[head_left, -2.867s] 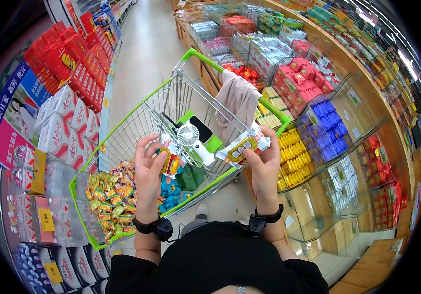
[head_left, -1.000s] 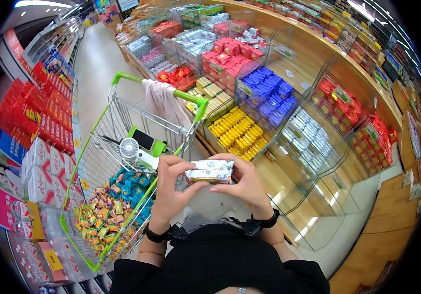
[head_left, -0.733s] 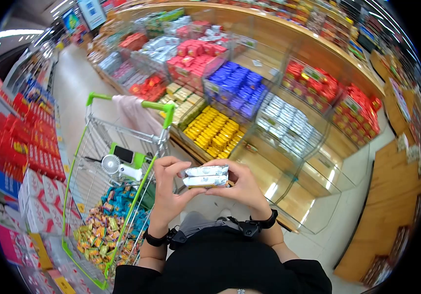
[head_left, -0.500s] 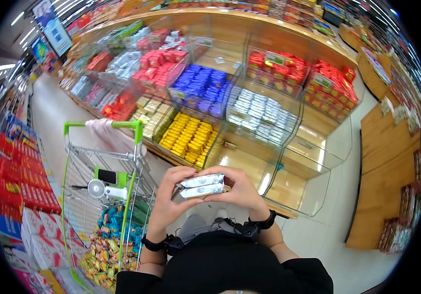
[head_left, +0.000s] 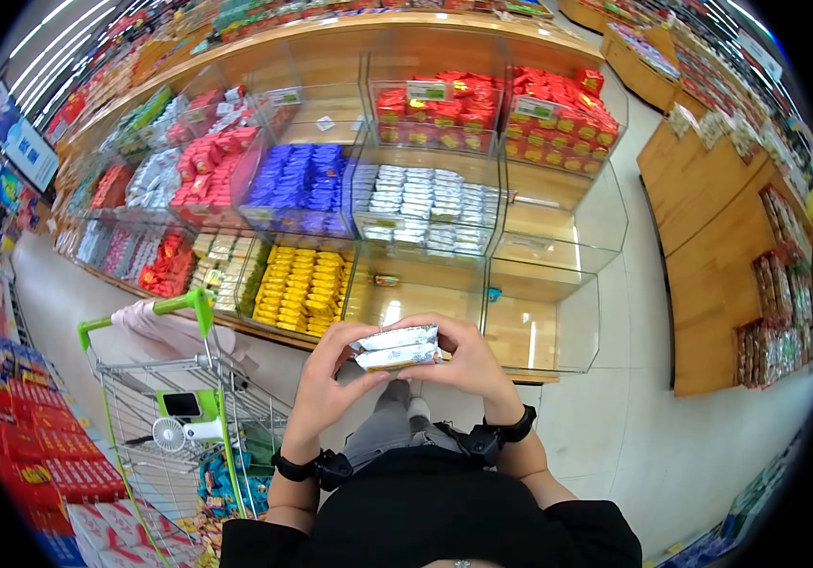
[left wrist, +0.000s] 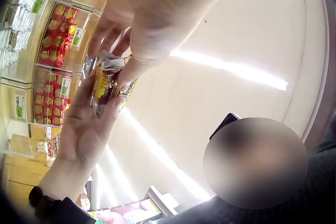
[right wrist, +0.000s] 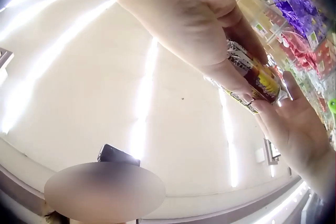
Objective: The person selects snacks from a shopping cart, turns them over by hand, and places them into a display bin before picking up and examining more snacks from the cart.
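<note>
Shop aisle, pale tiled floor; wooden display (head_left: pixel 406 17) fitted with clear-walled bins, in which wrapped goods are sorted by colour. Shopping trolley (head_left: pixel 201 310), green-handled, parked at the left; pink cloth (head_left: pixel 139 320) draped by its handle.

Packets (head_left: pixel 397 348), two, silvery-white above, printed in dark red and yellow beneath; held in front of the torso, lengthwise and side by side.

Left hand (head_left: pixel 324 388): packets gripped at their left end between thumb and fingers. Right hand (head_left: pixel 471 367): the right end gripped likewise. Neither hand is seen to be released.

Handling, as judged: light; wrapper thin, crinkly and rather slippery; contents probably firm but brittle, though hidden from view. Hold best taken near both ends, thumbs below and fingers along the outer long sides, so that the pair is kept together. Hard squeezing at the middle is to be avoided, as crushing or sliding apart could result. Crimped tips are less suited to bearing the weight.
</note>
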### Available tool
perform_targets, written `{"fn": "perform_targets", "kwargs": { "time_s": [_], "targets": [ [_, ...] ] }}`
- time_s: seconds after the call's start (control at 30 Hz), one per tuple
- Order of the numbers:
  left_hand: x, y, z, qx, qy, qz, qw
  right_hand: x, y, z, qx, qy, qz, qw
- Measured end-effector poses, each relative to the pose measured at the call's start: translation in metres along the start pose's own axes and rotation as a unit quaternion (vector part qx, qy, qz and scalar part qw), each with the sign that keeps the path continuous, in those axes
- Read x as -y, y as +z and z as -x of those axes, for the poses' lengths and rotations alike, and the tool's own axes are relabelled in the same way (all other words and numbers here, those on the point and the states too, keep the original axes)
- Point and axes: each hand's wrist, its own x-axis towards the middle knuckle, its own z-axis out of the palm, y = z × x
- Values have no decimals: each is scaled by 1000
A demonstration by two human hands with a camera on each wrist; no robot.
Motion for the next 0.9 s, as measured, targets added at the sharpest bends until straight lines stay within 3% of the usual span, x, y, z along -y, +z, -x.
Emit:
{"fn": "perform_targets", "kwargs": {
  "time_s": [0.27,0.5,0.67,0.9],
  "targets": [
    [18,2,-49,68,7,41,997,4,-26,-16,-69,-19,50,996],
    [46,-9,-95,99,-14,103,990,3,-49,-50,-123,-52,231,964],
    [65,-17,-127,109,-31,115,987,-10,-61,-74,-166,-73,233,956],
    [68,-32,-194,166,51,-20,985,6,-89,-113,-184,-76,320,926]
  ]
}}
